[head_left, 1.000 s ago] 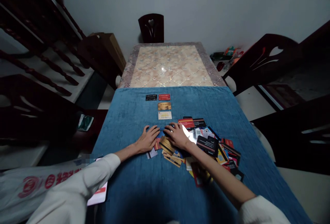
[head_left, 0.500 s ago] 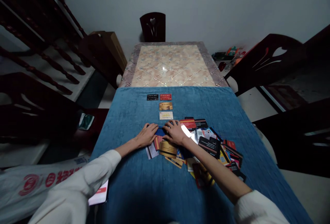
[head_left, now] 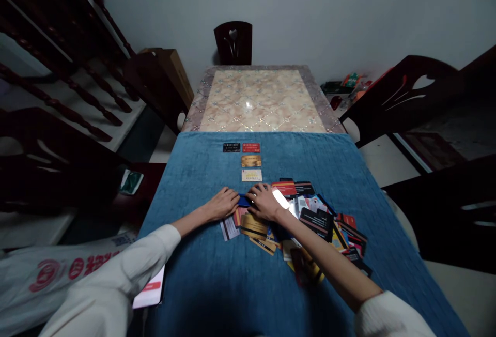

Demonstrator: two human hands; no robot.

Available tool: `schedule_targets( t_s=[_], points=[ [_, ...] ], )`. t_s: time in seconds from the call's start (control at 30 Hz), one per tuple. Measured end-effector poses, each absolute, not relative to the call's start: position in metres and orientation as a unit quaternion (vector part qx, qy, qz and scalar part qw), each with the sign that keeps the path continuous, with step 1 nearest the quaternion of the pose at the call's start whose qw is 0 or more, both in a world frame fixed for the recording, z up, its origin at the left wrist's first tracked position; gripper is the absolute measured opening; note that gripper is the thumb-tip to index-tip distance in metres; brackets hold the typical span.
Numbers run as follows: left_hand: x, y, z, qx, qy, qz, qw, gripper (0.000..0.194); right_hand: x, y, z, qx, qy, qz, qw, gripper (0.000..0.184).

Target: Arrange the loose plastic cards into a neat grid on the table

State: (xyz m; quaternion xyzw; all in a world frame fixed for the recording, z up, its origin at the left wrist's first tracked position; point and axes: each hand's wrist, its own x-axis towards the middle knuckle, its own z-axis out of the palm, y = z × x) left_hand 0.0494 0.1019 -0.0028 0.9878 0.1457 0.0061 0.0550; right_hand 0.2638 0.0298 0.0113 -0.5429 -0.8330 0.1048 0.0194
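We're leaning over a counter (head_left: 263,102), both hands on a blue card (head_left: 244,201) near its middle. Our left hand (head_left: 223,203) is curling half closed at the card's left end; our right hand (head_left: 263,201) is arching over its right end, fingers bent. We can't tell if either is gripping or just pressing.

To handle it well, we're prob. best off holding the card by its ends, fingertips light, wrists low, b/c a gold card (head_left: 253,225) and a pale card (head_left: 230,229) are lying just below & could get dragged. Our right forearm is passing over the heap of cards (head_left: 315,220), so a high elbow should help.

Beyond our hands, a white card (head_left: 251,175), a second gold card (head_left: 251,161) and a red card (head_left: 251,147) are lying in a column, w/ a black card (head_left: 231,147) left of the red.

A soft blue cloth (head_left: 201,285) is covering the near part; shiny patterned covering is showing past it. A phone (head_left: 149,290) & plastic bag (head_left: 58,270) are lying at left. In bkgd, a dark chair (head_left: 233,42) is standing at the far end, a stair railing (head_left: 70,89) at left.
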Motion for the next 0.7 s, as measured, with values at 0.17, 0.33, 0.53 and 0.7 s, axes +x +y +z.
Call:
schedule_targets(
  t_s=[0.17,0.33,0.53,0.7],
  points=[
    [0.047,0.098,0.001,0.987,0.145,0.008,0.073,0.027,0.263,0.028,0.009,-0.537,-0.835,0.113,0.02,0.03],
    [0.046,0.099,0.001,0.984,0.153,0.015,0.094,0.027,0.262,0.029,0.006,-0.538,-0.833,0.126,0.021,0.026],
    [0.048,0.102,0.003,0.978,0.165,0.015,0.123,0.028,0.263,0.032,0.007,-0.547,-0.825,0.139,0.022,0.023],
    [0.05,0.109,0.002,0.963,0.195,0.015,0.184,0.026,0.263,0.036,0.009,-0.56,-0.813,0.158,0.031,0.024]
  ],
)
